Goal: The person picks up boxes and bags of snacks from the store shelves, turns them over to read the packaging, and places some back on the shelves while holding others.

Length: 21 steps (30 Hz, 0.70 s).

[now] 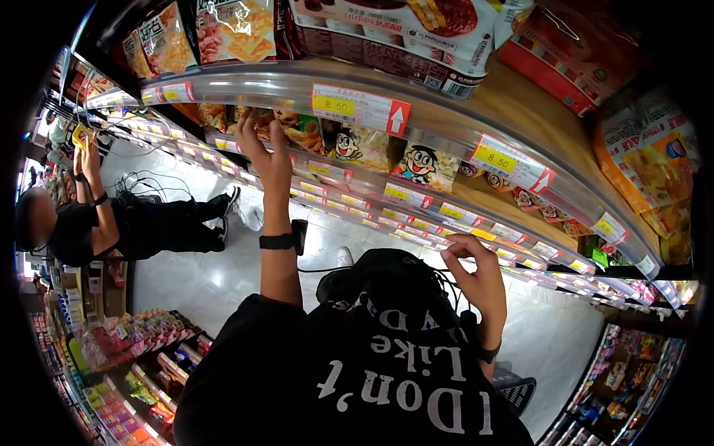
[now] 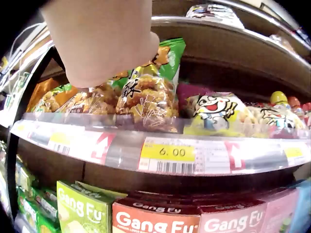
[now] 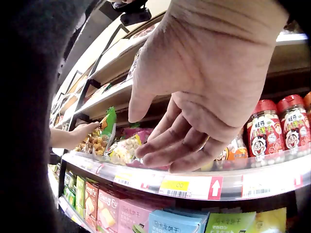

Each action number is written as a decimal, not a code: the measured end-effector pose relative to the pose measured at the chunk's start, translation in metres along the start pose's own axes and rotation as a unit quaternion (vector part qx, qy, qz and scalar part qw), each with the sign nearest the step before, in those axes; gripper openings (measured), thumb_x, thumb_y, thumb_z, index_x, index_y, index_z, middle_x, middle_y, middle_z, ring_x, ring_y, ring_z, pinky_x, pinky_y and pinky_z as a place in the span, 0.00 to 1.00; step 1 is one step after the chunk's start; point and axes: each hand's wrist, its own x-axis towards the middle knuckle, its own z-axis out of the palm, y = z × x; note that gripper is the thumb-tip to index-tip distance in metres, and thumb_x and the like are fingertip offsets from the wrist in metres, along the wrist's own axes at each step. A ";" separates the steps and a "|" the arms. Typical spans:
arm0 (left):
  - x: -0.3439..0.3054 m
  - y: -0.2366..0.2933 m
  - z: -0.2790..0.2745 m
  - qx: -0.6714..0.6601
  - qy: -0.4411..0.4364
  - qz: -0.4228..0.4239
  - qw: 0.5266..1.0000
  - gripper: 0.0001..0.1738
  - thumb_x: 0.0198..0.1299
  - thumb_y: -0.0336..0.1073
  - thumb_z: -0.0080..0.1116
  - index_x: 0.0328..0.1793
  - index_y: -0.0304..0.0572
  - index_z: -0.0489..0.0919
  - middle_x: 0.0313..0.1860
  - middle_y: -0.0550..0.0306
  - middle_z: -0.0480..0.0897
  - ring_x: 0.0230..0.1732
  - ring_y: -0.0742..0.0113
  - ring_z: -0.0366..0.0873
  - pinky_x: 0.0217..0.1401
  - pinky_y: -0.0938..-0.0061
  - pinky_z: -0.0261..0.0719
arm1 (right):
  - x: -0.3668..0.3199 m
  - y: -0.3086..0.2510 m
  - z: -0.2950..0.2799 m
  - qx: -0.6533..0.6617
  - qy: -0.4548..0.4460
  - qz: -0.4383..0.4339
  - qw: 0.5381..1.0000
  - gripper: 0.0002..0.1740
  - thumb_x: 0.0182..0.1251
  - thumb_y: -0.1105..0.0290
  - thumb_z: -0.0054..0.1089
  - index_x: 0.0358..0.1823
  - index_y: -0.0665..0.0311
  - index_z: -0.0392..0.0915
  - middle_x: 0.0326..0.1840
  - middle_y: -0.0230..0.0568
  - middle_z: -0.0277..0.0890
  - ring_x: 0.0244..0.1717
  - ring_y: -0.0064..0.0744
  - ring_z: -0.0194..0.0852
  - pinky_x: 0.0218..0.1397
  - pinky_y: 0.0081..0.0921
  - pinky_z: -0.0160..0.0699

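At ten o'clock, your left hand (image 1: 266, 156) is at the green-topped bag (image 2: 150, 99), grip unclear; the shelf lip (image 2: 124, 148) likely stops it sliding. Your right hand (image 1: 477, 279), four o'clock, is relaxed, empty.

Price tags (image 1: 360, 108) along shelves (image 1: 503, 92) show a shop.

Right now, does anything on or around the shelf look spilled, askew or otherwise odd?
Nothing visible looks spilled or torn. The tangle of dark cables beside the other person looks odd in a shop. The green-topped snack bag near the left hand stands higher than the bags beside it.
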 end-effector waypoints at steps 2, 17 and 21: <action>-0.002 -0.009 -0.004 0.022 -0.004 0.002 1.000 0.27 0.78 0.46 0.61 0.72 0.34 0.73 0.75 0.41 0.68 0.78 0.45 0.64 0.81 0.52 0.58 | 0.001 0.000 0.000 0.003 0.000 0.004 1.000 0.18 0.72 0.69 0.73 0.57 0.71 0.81 0.39 0.44 0.90 0.42 0.34 0.90 0.51 0.30 0.85; 0.012 -0.029 0.006 0.007 -0.069 -0.131 0.989 0.43 0.65 0.36 0.76 0.79 0.26 0.65 0.75 0.40 0.73 0.72 0.57 0.73 0.78 0.63 0.67 | 0.005 0.007 0.009 -0.009 -0.024 0.009 1.000 0.19 0.73 0.66 0.72 0.59 0.67 0.82 0.38 0.42 0.89 0.44 0.34 0.91 0.36 0.29 0.82; 0.020 -0.050 -0.009 0.012 -0.070 -0.125 0.990 0.38 0.62 0.48 0.80 0.66 0.26 0.75 0.61 0.41 0.80 0.63 0.54 0.77 0.67 0.62 0.75 | 0.005 0.007 0.010 -0.020 -0.024 0.009 0.999 0.19 0.73 0.65 0.72 0.59 0.66 0.82 0.39 0.42 0.89 0.43 0.35 0.91 0.35 0.29 0.83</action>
